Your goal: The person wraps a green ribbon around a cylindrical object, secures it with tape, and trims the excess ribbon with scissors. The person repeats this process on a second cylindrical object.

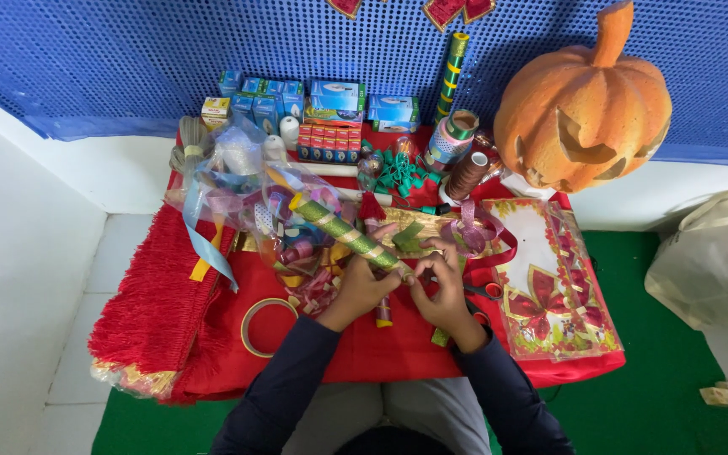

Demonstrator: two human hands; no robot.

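Glossy green-and-gold ribbon roll (349, 234) — matt red cloth (389, 345) — rough-skinned orange pumpkin (580, 105)

My view is bright and evenly lit, soft light from overhead with no harsh glare. Shadows are faint: a soft one lies under the pumpkin (583, 97) on the blue wall (111, 59). Focus is sharp in the middle (my hands (406, 286) look crisp). The wide lens bends the white ledge (128, 168) toward the edges, and the corners go slightly soft.
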